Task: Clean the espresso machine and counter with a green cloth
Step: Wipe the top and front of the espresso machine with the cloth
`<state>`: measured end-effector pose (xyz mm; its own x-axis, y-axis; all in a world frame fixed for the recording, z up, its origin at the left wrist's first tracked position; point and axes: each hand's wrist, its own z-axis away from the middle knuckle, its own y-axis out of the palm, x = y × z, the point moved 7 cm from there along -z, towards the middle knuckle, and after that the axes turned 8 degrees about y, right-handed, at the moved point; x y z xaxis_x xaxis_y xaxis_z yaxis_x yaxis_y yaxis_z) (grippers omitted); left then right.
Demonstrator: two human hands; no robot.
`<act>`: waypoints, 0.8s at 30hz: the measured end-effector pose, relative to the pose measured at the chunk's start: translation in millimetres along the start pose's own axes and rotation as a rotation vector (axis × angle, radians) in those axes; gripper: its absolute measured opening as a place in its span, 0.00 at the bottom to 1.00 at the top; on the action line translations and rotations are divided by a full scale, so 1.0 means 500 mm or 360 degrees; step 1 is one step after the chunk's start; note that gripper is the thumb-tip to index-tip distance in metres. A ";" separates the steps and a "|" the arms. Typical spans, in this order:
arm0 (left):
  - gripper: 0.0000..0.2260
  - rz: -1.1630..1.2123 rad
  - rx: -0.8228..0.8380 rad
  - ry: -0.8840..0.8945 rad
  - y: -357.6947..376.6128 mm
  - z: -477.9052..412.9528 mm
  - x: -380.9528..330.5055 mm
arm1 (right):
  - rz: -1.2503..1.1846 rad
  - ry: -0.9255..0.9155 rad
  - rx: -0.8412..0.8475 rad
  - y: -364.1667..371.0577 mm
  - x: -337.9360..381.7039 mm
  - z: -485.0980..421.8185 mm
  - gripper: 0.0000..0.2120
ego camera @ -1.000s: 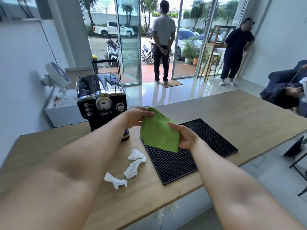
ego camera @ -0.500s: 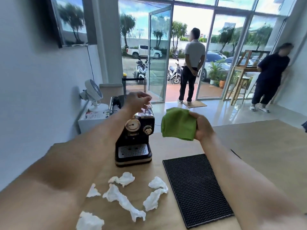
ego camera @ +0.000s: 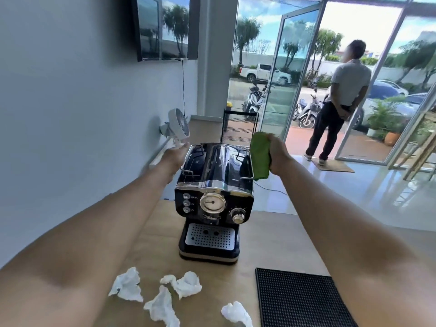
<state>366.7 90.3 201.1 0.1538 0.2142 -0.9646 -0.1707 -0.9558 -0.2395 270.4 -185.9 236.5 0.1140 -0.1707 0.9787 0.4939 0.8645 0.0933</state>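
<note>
The black and chrome espresso machine (ego camera: 213, 185) stands on the wooden counter (ego camera: 271, 244), its gauge and knobs facing me. My right hand (ego camera: 278, 153) holds the bunched green cloth (ego camera: 259, 155) against the machine's upper right side, by the top rail. My left hand (ego camera: 175, 153) rests flat against the machine's upper left side, fingers together; whether it grips the machine is hard to tell.
Several crumpled white tissues (ego camera: 181, 283) lie on the counter in front of the machine. A black rubber mat (ego camera: 299, 300) lies at the near right. A small white fan (ego camera: 179, 126) sits left behind the machine. A person (ego camera: 339, 102) stands at the open glass door.
Both hands have moved forward to the machine's sides: the right one brought the cloth to its upper right edge, the left dropped from above the top to its left side. My view moved closer.
</note>
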 end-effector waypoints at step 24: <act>0.20 0.0047 0.0107 -0.0157 0.028 -0.009 0.028 | 0.2129 -0.0360 0.0389 0.314 -0.048 -0.037 0.26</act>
<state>371.0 78.9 184.9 0.0516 0.2084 -0.9767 -0.2391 -0.9470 -0.2147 361.2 -54.7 224.5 0.2243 0.9080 0.3537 -0.0451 0.3723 -0.9270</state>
